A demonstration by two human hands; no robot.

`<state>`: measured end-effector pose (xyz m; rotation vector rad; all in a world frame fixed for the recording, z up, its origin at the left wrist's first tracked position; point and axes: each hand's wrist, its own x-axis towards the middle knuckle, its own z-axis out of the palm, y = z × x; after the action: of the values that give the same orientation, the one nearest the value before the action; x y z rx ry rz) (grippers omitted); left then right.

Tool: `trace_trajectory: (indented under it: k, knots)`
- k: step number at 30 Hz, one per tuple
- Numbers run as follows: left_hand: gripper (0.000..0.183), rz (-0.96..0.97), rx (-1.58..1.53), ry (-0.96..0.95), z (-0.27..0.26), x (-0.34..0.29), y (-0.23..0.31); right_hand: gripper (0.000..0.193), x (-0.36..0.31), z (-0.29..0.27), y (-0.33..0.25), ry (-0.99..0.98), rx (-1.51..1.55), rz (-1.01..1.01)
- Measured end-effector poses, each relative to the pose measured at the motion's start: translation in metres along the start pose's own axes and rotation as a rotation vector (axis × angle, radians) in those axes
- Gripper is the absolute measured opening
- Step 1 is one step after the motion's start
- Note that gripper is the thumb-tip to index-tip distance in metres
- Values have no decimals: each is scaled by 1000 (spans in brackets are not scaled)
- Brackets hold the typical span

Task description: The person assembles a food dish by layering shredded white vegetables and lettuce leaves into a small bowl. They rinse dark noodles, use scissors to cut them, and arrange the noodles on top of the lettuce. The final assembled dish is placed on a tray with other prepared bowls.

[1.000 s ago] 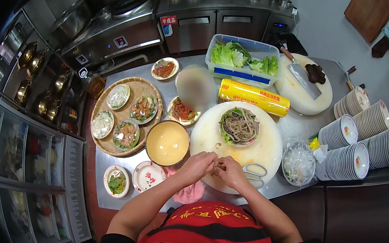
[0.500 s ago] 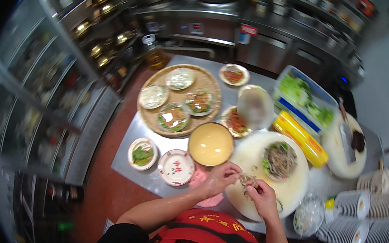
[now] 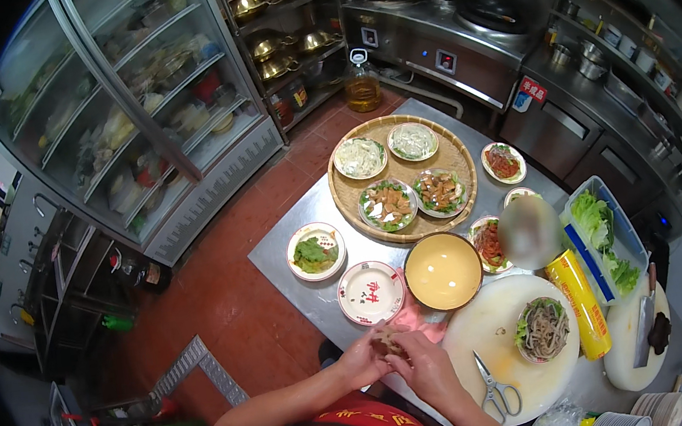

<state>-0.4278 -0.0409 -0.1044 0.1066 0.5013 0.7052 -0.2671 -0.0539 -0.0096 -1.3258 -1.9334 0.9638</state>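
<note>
My left hand (image 3: pixel 366 358) and my right hand (image 3: pixel 423 363) meet near my apron, in front of the table's edge. Both are closed round a small brownish piece of food (image 3: pixel 388 345), mostly hidden by fingers. To their right lies a round white cutting board (image 3: pixel 460 335). On it are grey-handled scissors (image 3: pixel 495 389), slightly parted at the blades, and a plate of greyish-brown shredded food (image 3: pixel 544 330) over green leaves. Just beyond my hands are a pink cloth (image 3: pixel 414 321), a white plate with red markings (image 3: pixel 371 293) and a yellow bowl (image 3: pixel 443 272).
Several plated dishes stand on a woven tray (image 3: pixel 345 199). A leafy-green dish (image 3: pixel 316 252) is at left. Rightward are a yellow box (image 3: pixel 579 306), a lettuce tub (image 3: pixel 581 257), a cleaver (image 3: pixel 645 328) on a second board and stacked plates (image 3: pixel 623 424). A glass-doored fridge (image 3: pixel 210 200) stands behind.
My view has swung left. Both hands have moved left, off the cutting board to near my apron, still together round food. The scissors, mostly hidden before, now show on the board.
</note>
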Motion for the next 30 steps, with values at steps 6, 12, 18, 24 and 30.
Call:
trace_trajectory:
  k: [6, 12, 18, 24, 30]
  knots:
    - [31, 36, 99, 96, -34, -23, 58, 28, 25, 55, -17, 97, -37, -36]
    - [18, -93, 248, 228, -79, -54, 128, 24, 30, 117, -35, 314, -22, 158]
    - [17, -240, 454, 179, -70, -53, 135, 20, 0, 156, -46, 457, 40, 241]
    - [21, -293, 401, 13, -23, -23, 78, 24, -19, 116, -29, 581, 13, 459]
    - [28, -375, 561, -159, 57, 28, 17, 16, -52, 50, 17, 786, -24, 509]
